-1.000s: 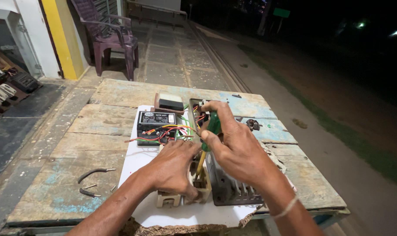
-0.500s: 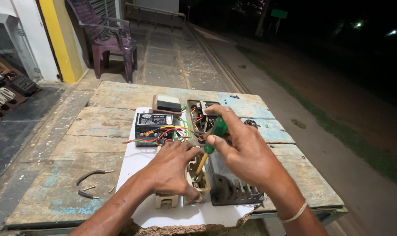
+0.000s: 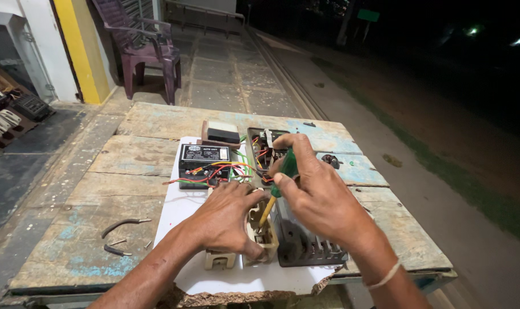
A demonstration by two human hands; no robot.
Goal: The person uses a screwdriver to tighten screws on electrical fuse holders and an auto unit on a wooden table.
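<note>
Screwdriver: green-handled, yellow-shafted screwdriver (image 3: pixel 278 182), frame centre, tip down into cream plastic switch block (image 3: pixel 261 232).
Right hand (image 3: pixel 320 194): fingers clamped round the handle.
Left hand (image 3: pixel 228 220): fingers curled, pinning the block on white sheet (image 3: pixel 182 212).
Progress: black wired control unit (image 3: pixel 204 165) lies open, wires loose; fastening looks unfinished.

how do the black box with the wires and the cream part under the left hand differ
The black box is dark, flat-sided and lies untouched, with red, green and orange wires spilling from it. The cream part is pale, held down by the left hand, with the right hand pressing a green-handled screwdriver into it. Both rest on the white sheet.
</note>
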